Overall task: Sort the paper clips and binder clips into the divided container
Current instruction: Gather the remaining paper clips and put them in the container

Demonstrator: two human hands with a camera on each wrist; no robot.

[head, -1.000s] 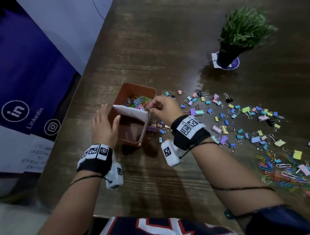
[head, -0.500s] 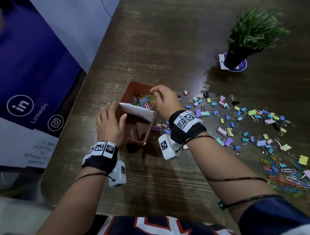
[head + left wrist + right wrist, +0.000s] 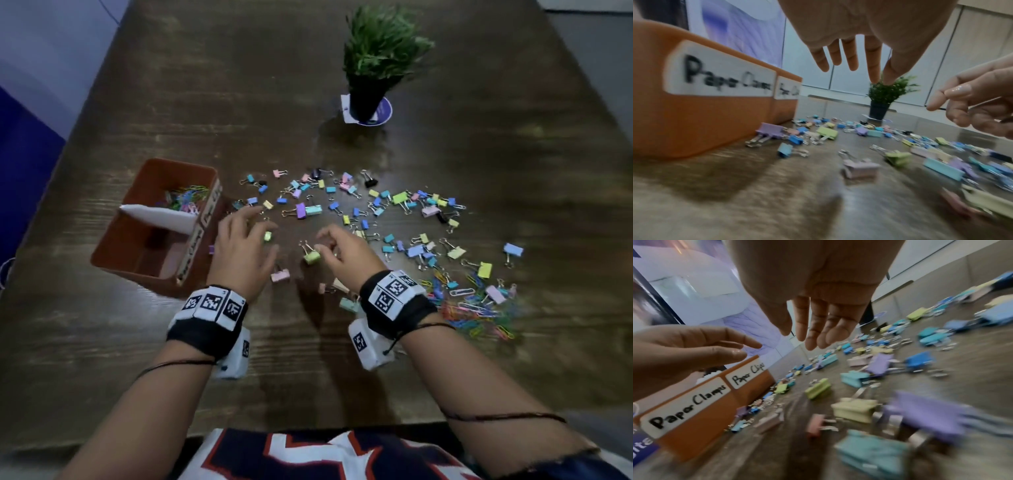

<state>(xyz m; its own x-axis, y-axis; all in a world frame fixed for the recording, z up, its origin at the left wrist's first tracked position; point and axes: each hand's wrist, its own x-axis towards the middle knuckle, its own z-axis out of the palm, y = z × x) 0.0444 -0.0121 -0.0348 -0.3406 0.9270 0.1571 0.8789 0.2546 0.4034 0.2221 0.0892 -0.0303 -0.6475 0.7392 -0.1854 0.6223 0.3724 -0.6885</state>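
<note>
Binder clips [image 3: 346, 209] lie scattered on the counter [image 3: 479, 144] beside the divided container [image 3: 156, 240]; left hand [image 3: 245, 246] and right hand [image 3: 346, 255] hover released above them, so collection evidently begins, requiring a pinch.

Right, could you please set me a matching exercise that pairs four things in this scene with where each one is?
Things:
1. potted plant
2. pile of loose paper clips
3. white divider
4. left hand

Places:
a. inside the orange container, between its two compartments
b. on the far side of the table, beyond the binder clips
c. over the binder clips just right of the container
d. at the near right end of the scatter

Pairs: 1-b, 2-d, 3-a, 4-c.
</note>
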